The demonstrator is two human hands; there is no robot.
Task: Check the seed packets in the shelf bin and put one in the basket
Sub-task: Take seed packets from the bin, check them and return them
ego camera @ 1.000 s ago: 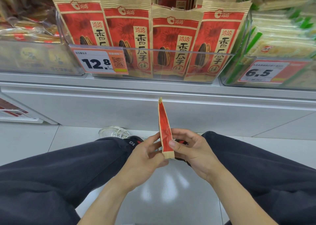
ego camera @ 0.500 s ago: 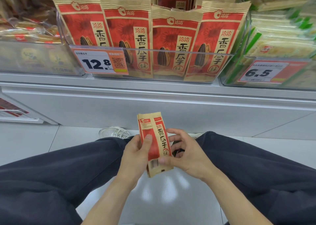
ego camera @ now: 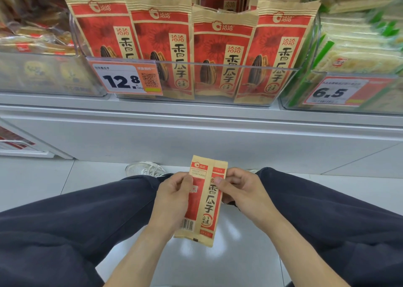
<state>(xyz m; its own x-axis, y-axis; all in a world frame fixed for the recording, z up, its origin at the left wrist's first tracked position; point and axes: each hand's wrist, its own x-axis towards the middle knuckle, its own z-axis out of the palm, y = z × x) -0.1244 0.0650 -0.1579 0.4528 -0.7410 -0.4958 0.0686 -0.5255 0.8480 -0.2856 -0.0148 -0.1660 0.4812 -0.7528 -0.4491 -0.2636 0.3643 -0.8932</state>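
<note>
While my left hand (ego camera: 174,196) and right hand (ego camera: 242,191) pinch the seed packet (ego camera: 204,199) by its edges, low at six o'clock, I should tilt its printed date panel to the light; bin (ego camera: 218,99) at twelve o'clock.

The seed packet (ego camera: 204,199), edge-on to the camera a second ago, now faces it with its side and barcode panel showing. The left hand (ego camera: 174,196) and right hand (ego camera: 242,191) now pinch its upper edges, thumbs on the print, instead of cupping its bottom end.
</note>
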